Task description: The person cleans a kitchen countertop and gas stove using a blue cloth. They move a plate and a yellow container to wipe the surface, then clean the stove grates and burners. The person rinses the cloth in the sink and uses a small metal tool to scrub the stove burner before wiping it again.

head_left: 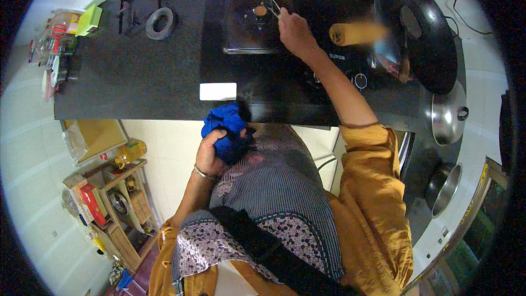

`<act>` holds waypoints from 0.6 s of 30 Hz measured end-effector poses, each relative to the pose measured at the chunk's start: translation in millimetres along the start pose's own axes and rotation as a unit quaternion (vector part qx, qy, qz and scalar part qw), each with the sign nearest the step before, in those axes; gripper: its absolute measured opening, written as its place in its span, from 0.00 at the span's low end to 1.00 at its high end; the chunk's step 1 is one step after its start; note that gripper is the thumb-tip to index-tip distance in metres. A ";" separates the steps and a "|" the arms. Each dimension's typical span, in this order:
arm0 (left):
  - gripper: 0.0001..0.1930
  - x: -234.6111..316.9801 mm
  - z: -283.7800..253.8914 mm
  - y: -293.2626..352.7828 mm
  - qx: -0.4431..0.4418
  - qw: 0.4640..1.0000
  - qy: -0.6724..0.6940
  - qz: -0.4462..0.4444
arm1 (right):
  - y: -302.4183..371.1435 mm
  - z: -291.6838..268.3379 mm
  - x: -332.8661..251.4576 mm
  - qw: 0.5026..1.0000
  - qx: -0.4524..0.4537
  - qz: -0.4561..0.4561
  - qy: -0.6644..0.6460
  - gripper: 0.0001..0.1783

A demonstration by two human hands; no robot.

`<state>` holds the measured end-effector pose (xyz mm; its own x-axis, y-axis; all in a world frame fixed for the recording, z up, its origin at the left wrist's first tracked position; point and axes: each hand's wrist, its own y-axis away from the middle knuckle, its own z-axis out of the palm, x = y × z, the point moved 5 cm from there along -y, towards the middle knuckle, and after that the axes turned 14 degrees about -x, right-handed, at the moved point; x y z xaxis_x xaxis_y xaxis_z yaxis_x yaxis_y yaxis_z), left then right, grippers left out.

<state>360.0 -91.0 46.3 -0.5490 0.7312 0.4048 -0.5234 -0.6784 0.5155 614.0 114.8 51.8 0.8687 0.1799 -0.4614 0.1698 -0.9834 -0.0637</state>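
My left hand (207,152) is closed around a bunched blue cloth (226,131), just off the counter's front edge. Over the black stove (320,96), my right hand (296,32) grips a thin, pale metal tool (274,3) that looks like tweezers. Its tips are by the small round burner centre (261,10), set in a dark square recess with a shiny rim (255,52). A white rectangular block (218,91) lies at the counter's front edge. Right of my right hand is a tan cylinder (350,34), blurred at one end.
A grey ring (160,23) and a black pan support (125,13) rest on the dark counter (104,82) at left. A large black wok (433,33) stands at far right, near a steel lid (449,119) and a steel pot (445,189). A wooden shelf (118,235) stands lower left.
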 end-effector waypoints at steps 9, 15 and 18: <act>0.30 0.1 -4.6 5.5 -0.011 1.000 0.018 -0.005 | 2.6 8.4 -3.0 0.997 0.040 -0.051 0.036 0.12; 0.31 8.0 -5.1 20.5 -0.001 0.999 0.040 0.007 | 8.7 -7.9 -28.4 0.997 0.055 -0.046 0.035 0.12; 0.31 13.6 -6.7 27.4 0.001 0.999 0.021 0.027 | 1.8 -9.1 -30.8 1.000 0.010 -0.018 0.010 0.12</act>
<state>333.8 -100.2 60.8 -0.6035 0.6902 0.3993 -0.4917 -0.7164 0.4950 591.7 107.7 74.0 0.8713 0.2153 -0.4411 0.1919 -0.9766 -0.0974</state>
